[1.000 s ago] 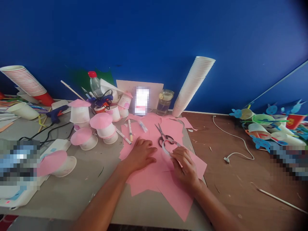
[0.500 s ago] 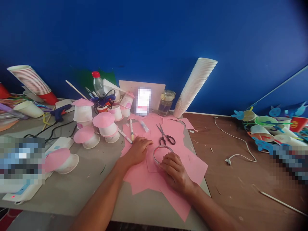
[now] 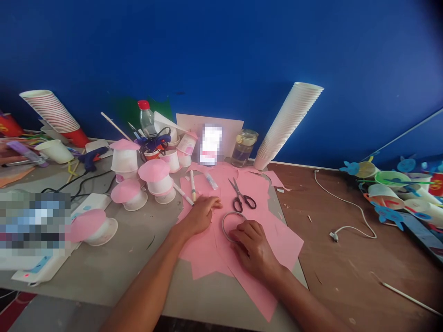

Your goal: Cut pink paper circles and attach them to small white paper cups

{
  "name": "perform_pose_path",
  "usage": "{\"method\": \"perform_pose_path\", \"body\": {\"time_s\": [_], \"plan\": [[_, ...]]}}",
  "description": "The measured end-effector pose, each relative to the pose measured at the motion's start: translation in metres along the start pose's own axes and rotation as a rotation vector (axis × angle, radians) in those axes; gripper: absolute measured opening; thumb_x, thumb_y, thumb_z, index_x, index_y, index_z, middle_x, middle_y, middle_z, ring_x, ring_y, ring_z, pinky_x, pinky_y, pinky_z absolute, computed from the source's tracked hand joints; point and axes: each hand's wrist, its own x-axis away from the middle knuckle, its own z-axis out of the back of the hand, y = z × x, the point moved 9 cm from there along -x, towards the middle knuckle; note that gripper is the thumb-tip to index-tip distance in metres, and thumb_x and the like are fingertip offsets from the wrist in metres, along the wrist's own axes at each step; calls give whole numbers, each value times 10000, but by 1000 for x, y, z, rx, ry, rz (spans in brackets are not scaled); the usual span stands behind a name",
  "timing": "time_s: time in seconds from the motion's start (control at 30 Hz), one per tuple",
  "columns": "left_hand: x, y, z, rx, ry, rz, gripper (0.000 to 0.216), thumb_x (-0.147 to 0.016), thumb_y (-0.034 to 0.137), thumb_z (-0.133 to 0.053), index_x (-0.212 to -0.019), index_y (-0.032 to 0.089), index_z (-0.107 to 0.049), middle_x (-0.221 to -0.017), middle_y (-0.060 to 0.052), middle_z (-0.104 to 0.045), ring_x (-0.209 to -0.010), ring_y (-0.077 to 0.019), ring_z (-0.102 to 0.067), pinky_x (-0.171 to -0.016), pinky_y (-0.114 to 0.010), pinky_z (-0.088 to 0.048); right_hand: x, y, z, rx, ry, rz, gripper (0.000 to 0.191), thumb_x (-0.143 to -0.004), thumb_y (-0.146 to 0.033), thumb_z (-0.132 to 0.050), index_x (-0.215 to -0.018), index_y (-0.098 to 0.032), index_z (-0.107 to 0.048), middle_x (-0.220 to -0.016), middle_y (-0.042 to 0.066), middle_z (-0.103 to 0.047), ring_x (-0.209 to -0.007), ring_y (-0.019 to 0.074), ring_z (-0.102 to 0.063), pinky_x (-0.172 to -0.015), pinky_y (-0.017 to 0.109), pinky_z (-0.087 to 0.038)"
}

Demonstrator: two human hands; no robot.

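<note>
Ring over pink paper: the right hand, at the ring's 4 o'clock, holds the rim in a narrow grip. The left hand rests palm-down toward 10 o'clock, its grip indeterminable. Scissors lie spread near 12 o'clock.

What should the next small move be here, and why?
Probably press the ring lightly against the pink paper with the right hand: its fingers are already on the ring's near rim, the ring is over the paper, and the left hand is on the paper alongside.
</note>
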Motion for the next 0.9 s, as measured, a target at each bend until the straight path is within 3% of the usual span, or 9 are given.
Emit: {"method": "perform_pose_path", "body": {"time_s": [0.17,0.37,0.9], "plan": [[1,0,1,10,14,1,478,-787,35,-328,-1207,223,-458,-1163,4,-657,-1237,-166,-457,-1135,-449,-184,-2,-4,-4,-6,-2,36,192,-810,-71,-502,-890,-192,-629,-779,63,-615,-808,224,-505,-719,395,-415],[1,1,1,16,12,14,457,-782,29,-332,-1178,212,-471,-1143,-2,-665,-1205,-188,-475,-1080,-435,-283,-3,-9,-8,-14,0,51,209,-825,-63,-491,-903,-194,-634,-767,59,-618,-822,222,-496,-726,390,-407],[0,-2,0,65,3,25,438,-798,36,-321,-1158,215,-494,-1148,-3,-661,-1215,-188,-461,-1114,-458,-215,-1,-4,-9,-63,-38,24,199,-829,-57,-482,-880,-173,-637,-762,60,-603,-784,206,-483,-714,369,-410]]}}
